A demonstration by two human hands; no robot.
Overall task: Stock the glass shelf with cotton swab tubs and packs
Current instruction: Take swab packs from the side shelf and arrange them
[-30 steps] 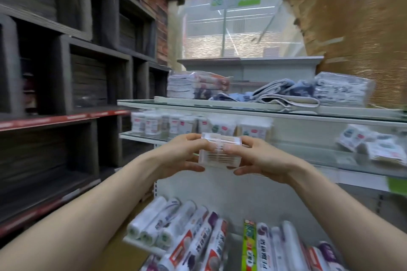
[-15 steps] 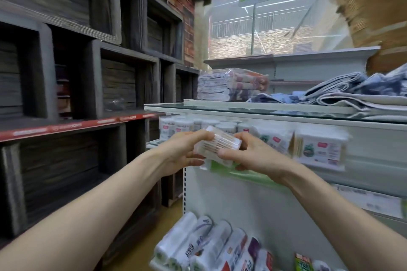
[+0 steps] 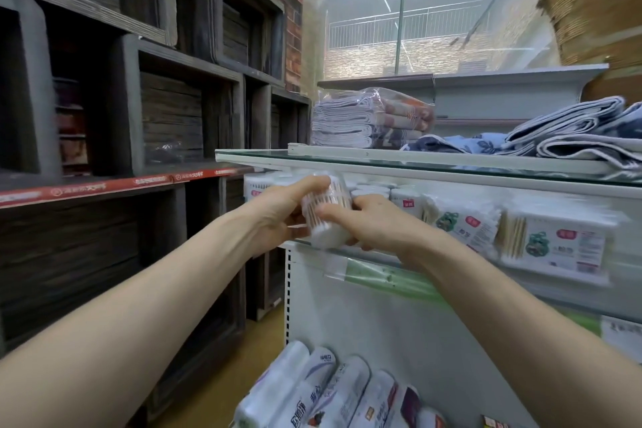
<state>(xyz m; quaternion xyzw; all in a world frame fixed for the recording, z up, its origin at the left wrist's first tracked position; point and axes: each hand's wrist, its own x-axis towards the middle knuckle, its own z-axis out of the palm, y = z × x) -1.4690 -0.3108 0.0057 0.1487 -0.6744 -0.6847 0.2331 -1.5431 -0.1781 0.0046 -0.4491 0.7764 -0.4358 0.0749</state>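
Both hands are up at the glass shelf (image 3: 368,262), and between them sits one clear cotton swab tub (image 3: 324,215), wooden stems showing through its wall. The left hand (image 3: 281,208) wraps it from the left, fingers curled over the upper end. The right hand (image 3: 371,224) comes in from the right, thumb pressed across the front, fingers tucked behind. So the grip is a two-handed clasp on the tub, and the tub lies right in the middle of it, tilted with its top leaning away. Its white lower end hangs just over the shelf's front edge; I cannot tell whether it touches the glass.

Further back on that shelf stands a row of tubs (image 3: 375,186), upright and packed close, just behind the held one. To the right along the shelf, flat swab packs (image 3: 562,243) stand facing out, blurred. Above the shelf, a second glass tier (image 3: 417,167) carries folded towels (image 3: 368,118). Below it, well down, lie white rolls (image 3: 312,389) side by side.
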